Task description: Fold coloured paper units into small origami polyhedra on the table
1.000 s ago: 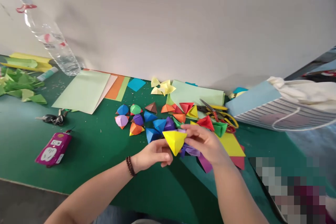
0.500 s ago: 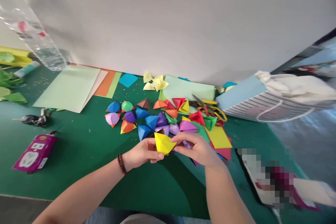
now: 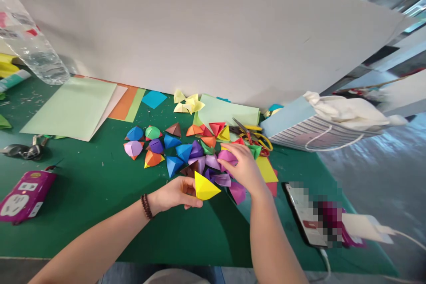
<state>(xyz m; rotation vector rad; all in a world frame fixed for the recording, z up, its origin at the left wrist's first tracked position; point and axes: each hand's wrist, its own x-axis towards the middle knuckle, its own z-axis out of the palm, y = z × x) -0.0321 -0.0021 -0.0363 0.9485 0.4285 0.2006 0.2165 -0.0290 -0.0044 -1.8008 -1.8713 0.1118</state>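
My left hand (image 3: 178, 194) pinches a folded yellow paper piece (image 3: 205, 187), its point facing right, above the front edge of a pile. My right hand (image 3: 242, 166) is over the pile's right side, thumb and fingers apart around a pink-purple folded piece (image 3: 227, 156) that lies among the others; I cannot tell whether they grip it. Close by are a lilac piece (image 3: 222, 180), a magenta piece (image 3: 237, 192), a brown piece (image 3: 191, 169) and blue pieces (image 3: 174, 166). To the left sit small joined shapes, such as an orange one (image 3: 153, 159) and a lilac one (image 3: 133, 149).
Scissors (image 3: 245, 129) lie behind the pile, beside a striped paper bag (image 3: 299, 131). A phone (image 3: 304, 217) with a cable is at right. Paper sheets (image 3: 71, 106), a plastic bottle (image 3: 43, 60), keys (image 3: 31, 151) and a purple packet (image 3: 28, 195) are on the left.
My right hand has left the yellow piece and moved up and forward over the pile. My left hand still holds the yellow piece. The view has shifted to the right.
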